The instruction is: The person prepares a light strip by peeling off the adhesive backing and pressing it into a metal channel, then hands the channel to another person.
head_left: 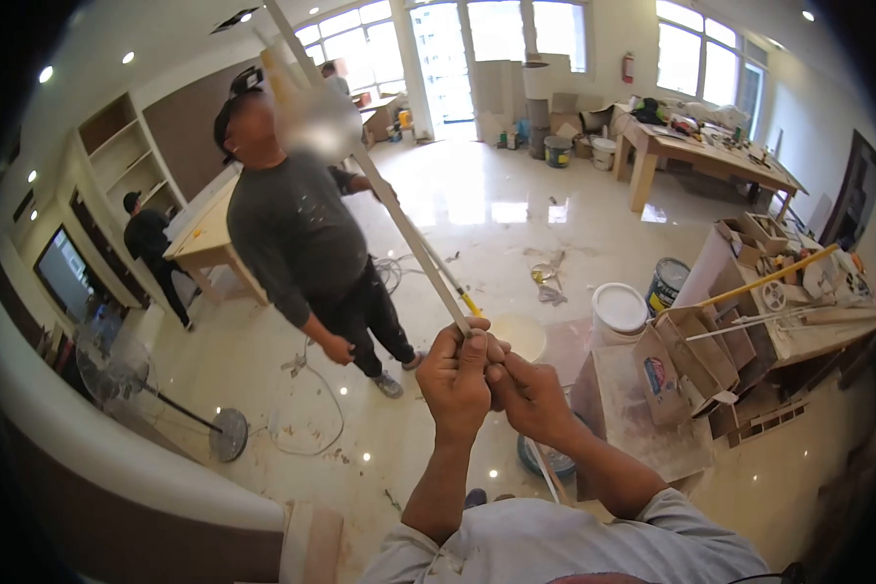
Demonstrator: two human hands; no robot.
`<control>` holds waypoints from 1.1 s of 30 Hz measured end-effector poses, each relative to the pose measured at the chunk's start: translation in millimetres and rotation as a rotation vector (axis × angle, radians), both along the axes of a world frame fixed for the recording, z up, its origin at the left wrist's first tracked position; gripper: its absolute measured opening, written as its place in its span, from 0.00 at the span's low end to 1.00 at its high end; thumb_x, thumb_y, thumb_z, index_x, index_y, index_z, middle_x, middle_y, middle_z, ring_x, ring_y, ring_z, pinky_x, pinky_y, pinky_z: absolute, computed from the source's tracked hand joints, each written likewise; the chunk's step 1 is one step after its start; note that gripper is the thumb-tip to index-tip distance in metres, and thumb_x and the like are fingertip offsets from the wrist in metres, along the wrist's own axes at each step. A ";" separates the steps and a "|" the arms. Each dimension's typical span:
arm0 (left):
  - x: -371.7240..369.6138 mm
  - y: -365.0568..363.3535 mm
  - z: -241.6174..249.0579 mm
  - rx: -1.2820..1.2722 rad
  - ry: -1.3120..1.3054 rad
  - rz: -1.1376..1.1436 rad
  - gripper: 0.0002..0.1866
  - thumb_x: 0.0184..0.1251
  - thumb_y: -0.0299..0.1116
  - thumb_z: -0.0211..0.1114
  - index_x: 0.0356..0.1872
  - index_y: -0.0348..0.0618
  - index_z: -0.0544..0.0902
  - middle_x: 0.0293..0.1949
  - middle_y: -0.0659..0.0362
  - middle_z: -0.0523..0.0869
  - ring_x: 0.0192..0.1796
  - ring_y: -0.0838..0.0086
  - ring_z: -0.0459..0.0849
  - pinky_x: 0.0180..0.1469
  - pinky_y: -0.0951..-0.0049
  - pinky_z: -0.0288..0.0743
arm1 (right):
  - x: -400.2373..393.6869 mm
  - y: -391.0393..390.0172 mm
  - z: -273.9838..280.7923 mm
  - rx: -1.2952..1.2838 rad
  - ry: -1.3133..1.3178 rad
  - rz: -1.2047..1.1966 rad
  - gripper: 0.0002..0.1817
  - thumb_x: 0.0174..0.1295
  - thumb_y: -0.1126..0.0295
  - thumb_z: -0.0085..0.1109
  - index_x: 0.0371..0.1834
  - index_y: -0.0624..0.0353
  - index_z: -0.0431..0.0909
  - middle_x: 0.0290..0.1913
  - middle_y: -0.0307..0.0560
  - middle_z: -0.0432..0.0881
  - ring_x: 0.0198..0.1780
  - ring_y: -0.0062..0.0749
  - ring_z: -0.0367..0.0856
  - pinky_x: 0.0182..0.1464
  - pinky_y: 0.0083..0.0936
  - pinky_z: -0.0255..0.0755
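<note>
My left hand is closed around the lower part of a long pale strip, which slants up and to the left past a standing person. My right hand touches my left hand, its fingers pinched together; what they hold, if anything, is hidden. The person in dark clothes has one hand at the strip, farther up, and the other hanging down. Below my hands, a thin pale length runs down in front of a round dark-rimmed bucket.
A white-lidded bucket and a cluttered bench stand at the right. Behind is a wooden table with tools. A floor fan and a loose cable lie left. Other people are farther back.
</note>
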State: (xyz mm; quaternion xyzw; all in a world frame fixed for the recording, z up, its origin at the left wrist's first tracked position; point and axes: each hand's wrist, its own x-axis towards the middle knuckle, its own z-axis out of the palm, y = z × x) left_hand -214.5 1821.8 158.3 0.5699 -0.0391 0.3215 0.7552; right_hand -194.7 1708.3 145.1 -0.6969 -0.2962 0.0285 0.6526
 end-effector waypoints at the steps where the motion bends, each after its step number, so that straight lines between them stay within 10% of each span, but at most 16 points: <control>1: 5.0 -4.3 3.5 0.014 -0.003 -0.016 0.12 0.79 0.30 0.57 0.48 0.28 0.78 0.29 0.58 0.82 0.33 0.74 0.86 0.36 0.77 0.80 | 7.0 -10.7 4.8 0.005 -0.010 -0.025 0.12 0.76 0.66 0.55 0.48 0.65 0.81 0.27 0.44 0.82 0.27 0.27 0.80 0.31 0.29 0.73; 3: 19.7 -10.4 11.3 0.013 -0.091 -0.058 0.12 0.80 0.31 0.57 0.48 0.28 0.78 0.27 0.60 0.79 0.32 0.74 0.86 0.36 0.76 0.80 | 22.8 -35.4 18.1 -0.149 -0.523 -0.266 0.08 0.70 0.70 0.61 0.44 0.65 0.82 0.29 0.49 0.84 0.26 0.36 0.83 0.30 0.31 0.74; 10: 52.4 -51.1 69.6 0.051 -0.218 -0.318 0.08 0.78 0.29 0.57 0.49 0.38 0.81 0.28 0.67 0.77 0.25 0.86 0.73 0.26 0.82 0.68 | 49.6 -77.0 142.0 -0.093 -0.959 -0.484 0.09 0.66 0.73 0.64 0.46 0.63 0.83 0.40 0.52 0.84 0.41 0.41 0.85 0.42 0.32 0.78; 15: 59.0 -70.9 101.0 0.253 -0.368 -0.398 0.06 0.77 0.28 0.57 0.43 0.37 0.80 0.22 0.66 0.77 0.23 0.86 0.72 0.26 0.80 0.66 | 36.2 -87.7 180.3 -0.057 -0.629 -0.259 0.11 0.74 0.68 0.57 0.41 0.67 0.81 0.29 0.45 0.83 0.29 0.23 0.81 0.36 0.26 0.76; 33: 49.9 -59.1 74.8 0.148 -0.287 -0.559 0.11 0.79 0.34 0.59 0.44 0.33 0.81 0.26 0.67 0.78 0.28 0.87 0.71 0.29 0.83 0.64 | 13.6 -78.4 150.3 -0.079 -0.576 -0.359 0.08 0.74 0.73 0.52 0.46 0.65 0.78 0.35 0.45 0.84 0.35 0.26 0.81 0.40 0.25 0.76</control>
